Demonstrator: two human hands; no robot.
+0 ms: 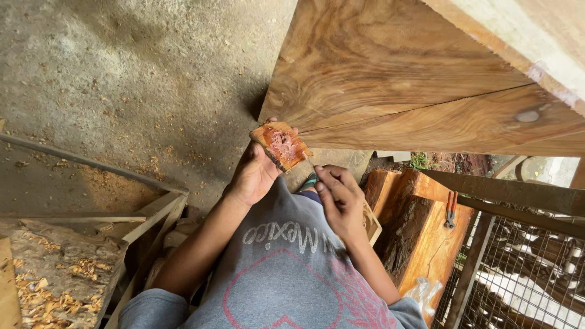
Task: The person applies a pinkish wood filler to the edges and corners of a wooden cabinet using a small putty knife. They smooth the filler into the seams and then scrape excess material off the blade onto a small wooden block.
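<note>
Block: one small reddish wood block (281,145), centre frame, raised just under the slab edge.
Left hand: your left hand (253,175) clamped on the block from 7 o'clock.
Right hand: your right hand (341,201) at 5 o'clock of the block, fingers curled; contents cannot be told.
Slab: one broad grained slab (414,85) from 12 to 3 o'clock.
Floor: dusty concrete floor (140,79) at 10 o'clock, open room.
Shavings: heap (42,286) at 8 o'clock.
Pliers: one (451,210) at 4 o'clock.

Dusty concrete floor (140,79), scattered wood shavings (42,286)
</note>
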